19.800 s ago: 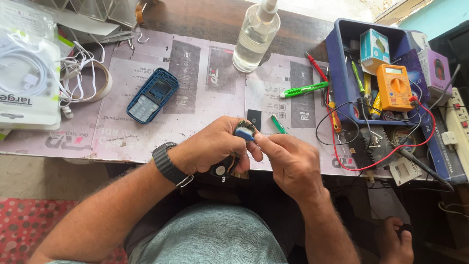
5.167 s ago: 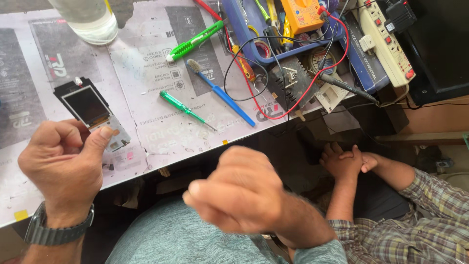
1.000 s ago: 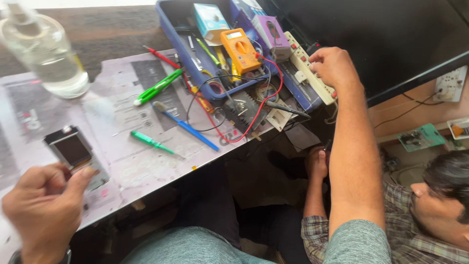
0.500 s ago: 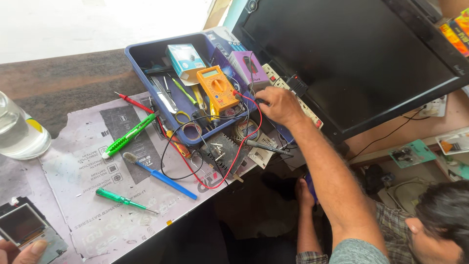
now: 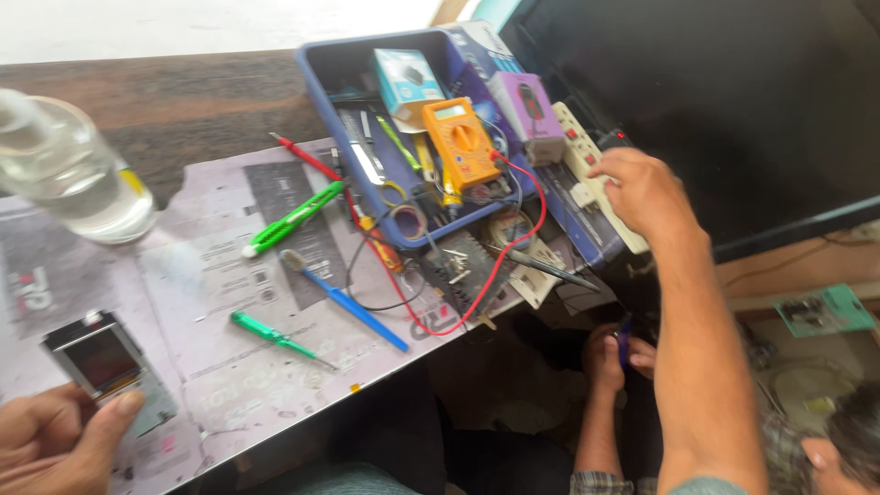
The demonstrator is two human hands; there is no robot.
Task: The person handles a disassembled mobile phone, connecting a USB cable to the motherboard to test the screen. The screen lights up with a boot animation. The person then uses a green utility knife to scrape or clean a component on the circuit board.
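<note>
- The dark screen panel [image 5: 733, 101] fills the upper right, behind the bench.
- The newspaper sheet [image 5: 211, 275] covers the bench top and carries the loose tools.
- The blue tray [image 5: 321, 73] holds an orange multimeter [image 5: 461, 142], a small teal box [image 5: 406, 78] and a purple box [image 5: 524, 103]; red lead wires [image 5: 513, 252] loop out of it.
- The clear bottle [image 5: 69, 179] stands at the upper left, well apart from the work.
- The white power strip [image 5: 596, 179] lies beside the tray; the right hand [image 5: 646, 188] rests on it, fingers curled down over its far end.
- The opened phone body [image 5: 101, 362] sits at the lower left with its small screen bare and its cover off; judging by this, disassembly is done and reassembly is not.
- The left hand [image 5: 55, 440] pinches the phone's lower edge, thumb on top.
- A blue brush [image 5: 344, 298], a green cutter [image 5: 293, 218] and a green screwdriver [image 5: 275, 337] lie untouched between the two hands.
- Another person's hands [image 5: 619, 353] are clasped together below the bench edge.
</note>
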